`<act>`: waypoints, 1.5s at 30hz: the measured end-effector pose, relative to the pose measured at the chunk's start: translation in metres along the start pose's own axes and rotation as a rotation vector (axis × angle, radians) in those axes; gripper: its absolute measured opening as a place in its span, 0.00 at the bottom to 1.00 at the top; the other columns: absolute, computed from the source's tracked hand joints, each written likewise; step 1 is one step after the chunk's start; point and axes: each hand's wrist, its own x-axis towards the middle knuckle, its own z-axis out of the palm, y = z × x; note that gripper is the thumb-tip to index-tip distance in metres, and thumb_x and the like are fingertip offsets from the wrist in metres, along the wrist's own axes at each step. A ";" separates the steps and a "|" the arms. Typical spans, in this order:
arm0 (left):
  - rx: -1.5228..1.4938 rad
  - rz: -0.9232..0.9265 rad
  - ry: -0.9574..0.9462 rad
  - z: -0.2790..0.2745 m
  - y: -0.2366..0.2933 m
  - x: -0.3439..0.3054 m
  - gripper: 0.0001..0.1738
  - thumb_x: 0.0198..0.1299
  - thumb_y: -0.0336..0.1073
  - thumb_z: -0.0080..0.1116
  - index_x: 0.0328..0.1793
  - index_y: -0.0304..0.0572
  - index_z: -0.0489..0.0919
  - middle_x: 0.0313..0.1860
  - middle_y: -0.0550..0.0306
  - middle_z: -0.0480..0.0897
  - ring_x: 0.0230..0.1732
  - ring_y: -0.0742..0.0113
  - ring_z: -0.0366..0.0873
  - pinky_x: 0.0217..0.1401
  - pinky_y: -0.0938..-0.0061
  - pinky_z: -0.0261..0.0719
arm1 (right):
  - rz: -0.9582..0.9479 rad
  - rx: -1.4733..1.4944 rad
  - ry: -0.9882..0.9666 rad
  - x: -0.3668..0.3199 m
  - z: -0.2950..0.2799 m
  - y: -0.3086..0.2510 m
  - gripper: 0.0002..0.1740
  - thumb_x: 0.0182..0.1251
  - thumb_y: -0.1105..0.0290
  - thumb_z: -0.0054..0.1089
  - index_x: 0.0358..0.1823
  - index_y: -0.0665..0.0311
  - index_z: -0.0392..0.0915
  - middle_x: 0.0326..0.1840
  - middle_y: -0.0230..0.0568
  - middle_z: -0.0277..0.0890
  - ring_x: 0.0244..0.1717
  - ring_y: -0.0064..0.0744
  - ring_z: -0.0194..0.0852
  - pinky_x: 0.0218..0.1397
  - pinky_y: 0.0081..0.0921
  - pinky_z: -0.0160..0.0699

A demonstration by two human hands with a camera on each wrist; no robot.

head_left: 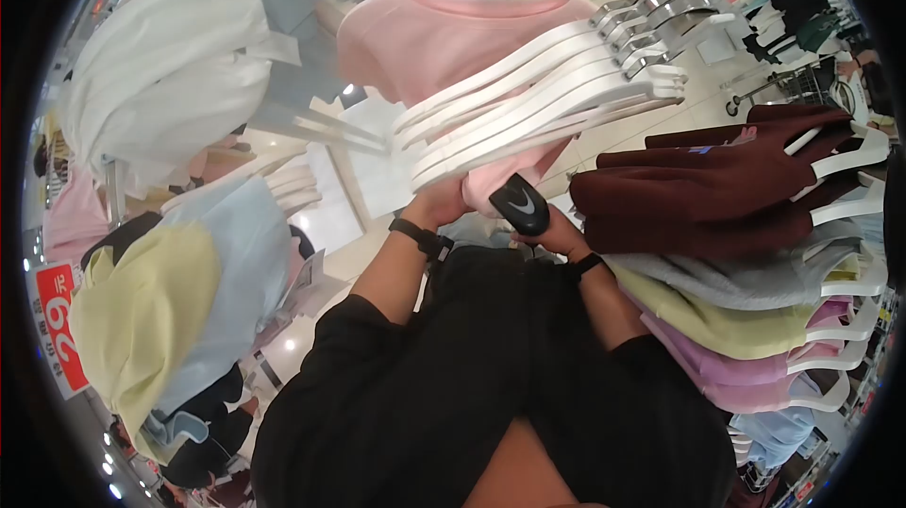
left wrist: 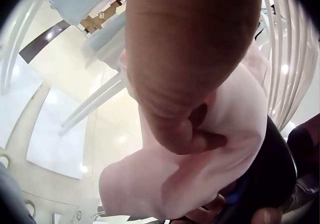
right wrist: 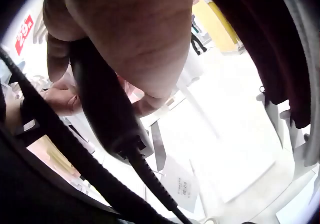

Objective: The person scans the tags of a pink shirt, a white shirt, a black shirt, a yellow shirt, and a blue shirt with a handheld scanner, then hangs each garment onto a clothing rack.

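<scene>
My left hand pinches a fold of a pale pink garment below a row of white hangers. Close up in the left wrist view, thumb and finger meet on the pink cloth. In my right hand is a black corded handheld device that looks like a barcode scanner, its broad head beside the pink cloth. The right wrist view shows fingers wrapped round its handle, with a ribbed cord leaving the lower end.
Dark maroon tops and other folded-over clothes hang close on the right. Left stand white garments, a yellow top and a red price sign. A paper tag with a barcode hangs below the device. A cart stands farther back.
</scene>
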 end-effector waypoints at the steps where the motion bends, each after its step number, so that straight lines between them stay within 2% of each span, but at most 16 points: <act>1: 0.018 0.029 0.013 -0.002 0.001 -0.005 0.30 0.83 0.50 0.40 0.82 0.42 0.68 0.76 0.53 0.77 0.71 0.60 0.79 0.73 0.55 0.78 | 0.008 0.000 -0.022 0.002 0.003 -0.005 0.34 0.54 0.60 0.86 0.60 0.66 0.82 0.49 0.36 0.88 0.49 0.25 0.82 0.58 0.27 0.81; 3: 0.053 0.089 0.032 -0.002 0.000 -0.012 0.31 0.82 0.52 0.42 0.82 0.43 0.68 0.76 0.53 0.77 0.70 0.60 0.79 0.71 0.56 0.79 | -0.022 0.005 -0.045 0.009 0.006 -0.012 0.29 0.56 0.58 0.85 0.55 0.67 0.85 0.47 0.37 0.89 0.47 0.24 0.83 0.56 0.27 0.81; 4: 0.136 0.162 0.166 0.004 -0.001 -0.020 0.35 0.82 0.58 0.39 0.84 0.45 0.66 0.77 0.54 0.76 0.73 0.59 0.76 0.74 0.58 0.74 | 0.024 0.041 -0.060 0.009 0.006 -0.015 0.29 0.60 0.65 0.81 0.61 0.68 0.82 0.52 0.39 0.89 0.51 0.25 0.84 0.58 0.27 0.81; 7: 0.411 0.268 0.192 -0.025 -0.023 -0.029 0.40 0.82 0.66 0.34 0.85 0.46 0.63 0.80 0.56 0.72 0.77 0.59 0.70 0.79 0.59 0.65 | -0.072 0.350 -0.068 0.004 0.012 -0.040 0.31 0.64 0.73 0.76 0.68 0.69 0.76 0.58 0.41 0.88 0.56 0.27 0.85 0.62 0.28 0.82; 8: 0.287 0.185 0.113 -0.033 -0.032 -0.033 0.47 0.77 0.73 0.35 0.86 0.45 0.61 0.82 0.56 0.69 0.81 0.61 0.64 0.83 0.61 0.57 | -0.072 0.351 -0.069 0.002 0.013 -0.052 0.32 0.67 0.80 0.70 0.73 0.69 0.71 0.64 0.43 0.84 0.62 0.31 0.84 0.66 0.30 0.82; 11: 0.348 0.118 -0.185 -0.040 -0.057 -0.042 0.48 0.74 0.73 0.45 0.86 0.45 0.61 0.80 0.56 0.70 0.80 0.63 0.64 0.84 0.61 0.57 | -0.099 0.493 -0.011 0.003 0.018 -0.064 0.32 0.67 0.81 0.70 0.73 0.69 0.72 0.68 0.44 0.82 0.64 0.32 0.83 0.67 0.30 0.81; 12: 0.305 0.167 -0.183 -0.034 -0.064 -0.046 0.48 0.71 0.65 0.61 0.85 0.43 0.62 0.78 0.57 0.72 0.79 0.64 0.66 0.83 0.62 0.60 | -0.098 0.542 -0.007 0.004 0.019 -0.067 0.32 0.67 0.81 0.70 0.73 0.69 0.71 0.69 0.44 0.81 0.66 0.33 0.82 0.68 0.30 0.79; 15: 0.857 0.221 -0.166 -0.009 -0.069 -0.046 0.41 0.70 0.50 0.69 0.81 0.41 0.67 0.73 0.55 0.78 0.75 0.63 0.71 0.79 0.63 0.67 | -0.156 0.519 0.061 0.009 0.020 -0.065 0.33 0.68 0.81 0.70 0.74 0.69 0.70 0.69 0.44 0.82 0.66 0.33 0.82 0.69 0.31 0.79; 16: 0.863 0.150 -0.139 0.003 -0.067 -0.043 0.30 0.70 0.42 0.69 0.73 0.40 0.73 0.62 0.53 0.84 0.69 0.61 0.78 0.75 0.64 0.74 | -0.171 0.476 0.096 0.009 0.021 -0.068 0.31 0.67 0.76 0.73 0.70 0.68 0.74 0.67 0.43 0.83 0.64 0.31 0.83 0.64 0.29 0.80; 19: 0.445 0.104 0.031 0.002 -0.070 -0.026 0.20 0.75 0.39 0.64 0.65 0.39 0.76 0.49 0.52 0.87 0.58 0.55 0.87 0.69 0.60 0.80 | -0.057 0.054 0.163 0.006 0.007 -0.068 0.29 0.61 0.66 0.81 0.62 0.67 0.82 0.59 0.42 0.87 0.57 0.32 0.86 0.59 0.30 0.82; 20: 0.251 0.083 0.049 0.000 -0.069 -0.026 0.14 0.79 0.39 0.56 0.62 0.38 0.76 0.43 0.53 0.85 0.53 0.50 0.89 0.65 0.58 0.83 | -0.057 -0.039 0.172 0.004 0.003 -0.068 0.29 0.59 0.63 0.82 0.59 0.67 0.82 0.56 0.43 0.88 0.55 0.33 0.86 0.58 0.31 0.82; 23: 0.107 0.052 0.047 0.008 -0.041 -0.030 0.14 0.81 0.42 0.52 0.59 0.38 0.76 0.38 0.55 0.82 0.52 0.48 0.88 0.62 0.58 0.84 | -0.053 -0.323 0.175 -0.012 -0.001 -0.067 0.31 0.52 0.55 0.86 0.53 0.66 0.85 0.47 0.46 0.90 0.49 0.35 0.89 0.55 0.33 0.82; 24: 0.087 0.030 0.085 0.006 -0.036 -0.028 0.15 0.82 0.44 0.49 0.57 0.39 0.75 0.37 0.56 0.81 0.53 0.48 0.88 0.60 0.57 0.84 | 0.029 -0.426 0.146 -0.020 0.001 -0.075 0.32 0.53 0.55 0.85 0.54 0.66 0.84 0.48 0.48 0.90 0.51 0.37 0.89 0.56 0.34 0.83; 29: -0.002 0.178 0.142 0.004 -0.017 -0.015 0.15 0.82 0.45 0.47 0.57 0.42 0.76 0.44 0.55 0.82 0.59 0.44 0.85 0.64 0.50 0.83 | -0.066 -0.340 0.040 -0.046 0.016 -0.058 0.32 0.56 0.57 0.83 0.58 0.68 0.82 0.51 0.48 0.89 0.53 0.41 0.88 0.59 0.35 0.82; 32: -0.157 0.158 0.085 0.000 -0.012 -0.011 0.14 0.80 0.45 0.50 0.57 0.44 0.77 0.51 0.54 0.82 0.65 0.41 0.81 0.70 0.42 0.79 | 0.079 -0.316 -0.021 -0.051 0.020 -0.061 0.33 0.57 0.57 0.83 0.59 0.69 0.81 0.51 0.48 0.89 0.53 0.39 0.88 0.59 0.33 0.81; 45: -0.194 0.234 0.126 0.006 0.000 -0.012 0.19 0.81 0.41 0.48 0.67 0.35 0.74 0.62 0.49 0.82 0.68 0.43 0.79 0.73 0.46 0.78 | 0.180 -0.416 0.026 -0.051 0.031 -0.060 0.32 0.58 0.56 0.82 0.58 0.67 0.81 0.52 0.48 0.89 0.53 0.43 0.88 0.58 0.36 0.82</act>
